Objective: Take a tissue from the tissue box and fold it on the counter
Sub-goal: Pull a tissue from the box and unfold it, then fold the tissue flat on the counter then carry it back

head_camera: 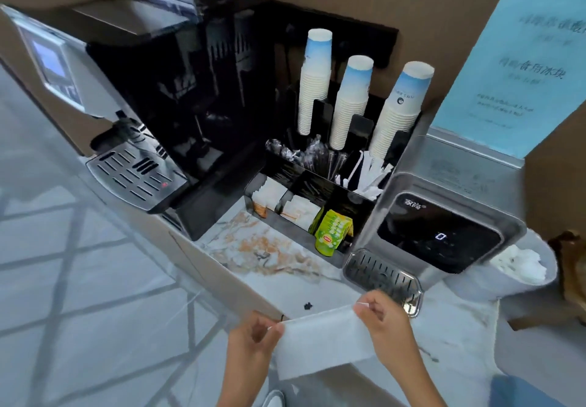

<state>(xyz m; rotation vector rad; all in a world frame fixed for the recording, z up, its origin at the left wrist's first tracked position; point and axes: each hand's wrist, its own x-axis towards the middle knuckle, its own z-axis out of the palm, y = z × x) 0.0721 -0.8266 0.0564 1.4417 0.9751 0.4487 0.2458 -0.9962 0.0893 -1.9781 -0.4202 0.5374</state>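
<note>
1. Because a fold needs a taut, flat sheet, the left hand [253,333] and the right hand [379,314] each pinch one top corner of the tissue [320,340] between thumb and fingertips, stretching its upper edge between them.
2. The tissue hangs at about six o'clock in view, draped over the front edge of the marble counter [317,289], apparently not yet laid flat on it.
3. The tissue box [510,273], a pale round tub with white tissue bunched at its mouth, sits at about four o'clock, just beside the water dispenser [444,216].
4. The bare counter at twelve o'clock from the hands, in front of the condiment organiser [304,197], looks like the likely folding spot.
</note>
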